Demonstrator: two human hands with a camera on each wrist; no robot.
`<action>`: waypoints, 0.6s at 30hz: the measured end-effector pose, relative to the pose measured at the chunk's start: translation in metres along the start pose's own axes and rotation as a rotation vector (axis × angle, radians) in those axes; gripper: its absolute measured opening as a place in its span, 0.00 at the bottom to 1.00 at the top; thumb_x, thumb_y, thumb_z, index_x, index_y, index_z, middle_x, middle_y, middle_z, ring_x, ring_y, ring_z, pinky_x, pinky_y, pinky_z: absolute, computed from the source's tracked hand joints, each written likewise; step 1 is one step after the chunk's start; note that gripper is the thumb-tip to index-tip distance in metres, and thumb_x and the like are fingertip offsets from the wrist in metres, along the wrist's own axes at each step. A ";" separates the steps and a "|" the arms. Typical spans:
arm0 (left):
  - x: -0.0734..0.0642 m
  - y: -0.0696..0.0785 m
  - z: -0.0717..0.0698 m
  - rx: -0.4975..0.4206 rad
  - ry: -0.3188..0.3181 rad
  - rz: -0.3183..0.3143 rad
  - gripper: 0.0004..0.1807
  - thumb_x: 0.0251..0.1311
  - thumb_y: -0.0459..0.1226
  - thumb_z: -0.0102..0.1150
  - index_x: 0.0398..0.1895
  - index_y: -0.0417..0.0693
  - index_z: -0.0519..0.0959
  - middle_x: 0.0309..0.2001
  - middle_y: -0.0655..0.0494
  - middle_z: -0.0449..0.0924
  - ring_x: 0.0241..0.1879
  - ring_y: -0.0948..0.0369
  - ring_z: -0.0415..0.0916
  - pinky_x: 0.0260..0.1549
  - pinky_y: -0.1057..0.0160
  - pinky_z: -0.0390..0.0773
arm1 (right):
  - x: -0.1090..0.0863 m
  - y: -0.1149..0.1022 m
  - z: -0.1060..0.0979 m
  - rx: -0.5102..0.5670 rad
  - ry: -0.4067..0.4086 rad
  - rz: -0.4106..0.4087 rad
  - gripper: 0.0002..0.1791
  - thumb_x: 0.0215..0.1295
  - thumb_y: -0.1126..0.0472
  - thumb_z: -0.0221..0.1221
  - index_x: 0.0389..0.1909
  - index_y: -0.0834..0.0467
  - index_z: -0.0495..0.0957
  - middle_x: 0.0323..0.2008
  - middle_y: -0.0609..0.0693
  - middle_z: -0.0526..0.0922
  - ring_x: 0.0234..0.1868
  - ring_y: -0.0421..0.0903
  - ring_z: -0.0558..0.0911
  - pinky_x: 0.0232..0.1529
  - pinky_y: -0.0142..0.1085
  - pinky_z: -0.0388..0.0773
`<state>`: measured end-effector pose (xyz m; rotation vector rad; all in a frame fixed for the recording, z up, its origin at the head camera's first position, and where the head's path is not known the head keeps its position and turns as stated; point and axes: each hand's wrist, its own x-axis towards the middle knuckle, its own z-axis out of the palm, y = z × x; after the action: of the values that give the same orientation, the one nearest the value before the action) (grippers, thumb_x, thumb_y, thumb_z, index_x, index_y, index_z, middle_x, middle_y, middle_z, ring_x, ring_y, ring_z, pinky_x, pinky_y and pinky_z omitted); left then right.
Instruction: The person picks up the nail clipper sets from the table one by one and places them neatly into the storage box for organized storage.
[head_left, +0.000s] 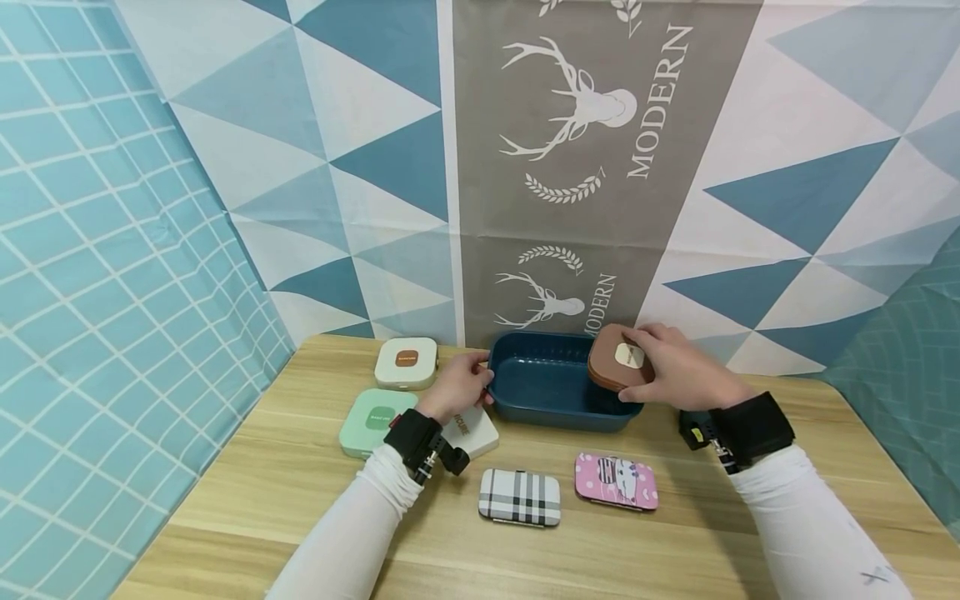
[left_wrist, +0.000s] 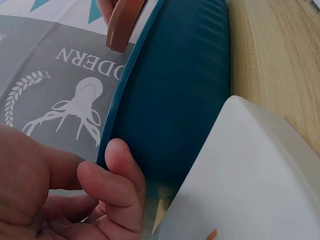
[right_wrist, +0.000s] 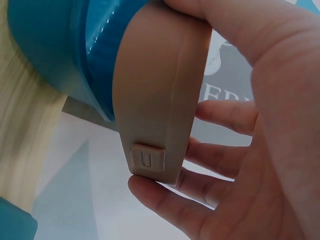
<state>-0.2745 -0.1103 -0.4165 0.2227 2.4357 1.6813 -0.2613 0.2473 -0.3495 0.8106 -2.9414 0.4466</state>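
My right hand [head_left: 663,365] grips a brown rounded case [head_left: 609,358] by its edges. The case has a small latch on its side, seen in the right wrist view, and a cream label on its lid. It is tilted over the right end of a dark blue tub [head_left: 540,383]. At the tub's left end, my left hand [head_left: 459,385] pinches the rim between thumb and fingers. Below that hand a white case [head_left: 474,433] lies close against the tub, partly hidden by the hand and wrist.
A cream case [head_left: 407,350] and a mint green case [head_left: 367,417] lie left of my left hand. Nearer me are a plaid case [head_left: 519,497] and a pink cat-print case [head_left: 617,481]. A teal corner [right_wrist: 15,222] shows near my right wrist. Patterned cloth [head_left: 375,167] hangs behind the wooden table [head_left: 247,492].
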 end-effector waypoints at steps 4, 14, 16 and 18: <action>0.000 0.000 0.000 -0.001 0.002 -0.003 0.26 0.81 0.29 0.47 0.79 0.34 0.65 0.37 0.44 0.78 0.25 0.56 0.79 0.23 0.65 0.75 | 0.004 -0.005 0.004 -0.009 -0.013 0.007 0.55 0.59 0.44 0.78 0.78 0.69 0.63 0.64 0.67 0.71 0.55 0.59 0.70 0.52 0.51 0.77; -0.001 -0.001 0.000 -0.018 -0.003 0.008 0.26 0.81 0.29 0.46 0.79 0.33 0.65 0.38 0.43 0.78 0.25 0.56 0.78 0.23 0.65 0.75 | 0.016 -0.009 0.015 0.000 -0.036 0.010 0.57 0.57 0.45 0.79 0.80 0.65 0.63 0.68 0.68 0.69 0.58 0.60 0.70 0.56 0.54 0.78; -0.001 -0.001 0.000 -0.019 -0.001 0.007 0.26 0.81 0.29 0.47 0.79 0.33 0.65 0.38 0.43 0.78 0.25 0.56 0.78 0.23 0.65 0.75 | 0.017 -0.009 0.017 0.001 -0.040 0.005 0.57 0.57 0.44 0.79 0.80 0.65 0.62 0.70 0.68 0.68 0.60 0.60 0.70 0.58 0.55 0.78; -0.001 -0.001 0.000 -0.022 0.000 0.006 0.26 0.81 0.29 0.47 0.78 0.33 0.65 0.37 0.44 0.77 0.25 0.56 0.78 0.23 0.66 0.75 | 0.019 -0.009 0.018 0.002 -0.047 0.003 0.57 0.58 0.44 0.79 0.80 0.65 0.62 0.71 0.68 0.67 0.61 0.61 0.69 0.59 0.56 0.78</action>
<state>-0.2735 -0.1112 -0.4168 0.2268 2.4174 1.7096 -0.2728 0.2254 -0.3618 0.8283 -2.9862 0.4369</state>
